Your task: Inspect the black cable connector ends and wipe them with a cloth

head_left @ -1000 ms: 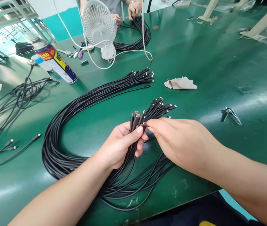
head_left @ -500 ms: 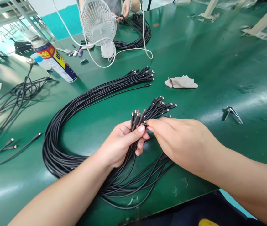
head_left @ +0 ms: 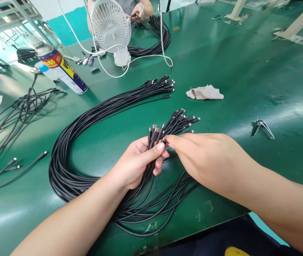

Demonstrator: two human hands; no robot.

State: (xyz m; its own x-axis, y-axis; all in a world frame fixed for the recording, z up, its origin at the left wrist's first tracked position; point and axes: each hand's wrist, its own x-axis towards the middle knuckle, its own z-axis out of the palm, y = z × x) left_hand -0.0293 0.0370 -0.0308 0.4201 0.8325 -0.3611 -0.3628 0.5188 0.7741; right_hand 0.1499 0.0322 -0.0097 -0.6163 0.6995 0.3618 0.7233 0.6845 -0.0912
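Fingers [head_left: 160, 146] around at least four connectors [head_left: 155, 135]

The head-worn camera (the only view) faces forward and down, from close above the person's hands [head_left: 142, 160], across the green table [head_left: 237, 78]

Cable bundle [head_left: 59, 153] on the table [head_left: 234, 78], spray can [head_left: 62, 69] and fan [head_left: 111, 28] behind it, cloth [head_left: 205, 92] to its right.
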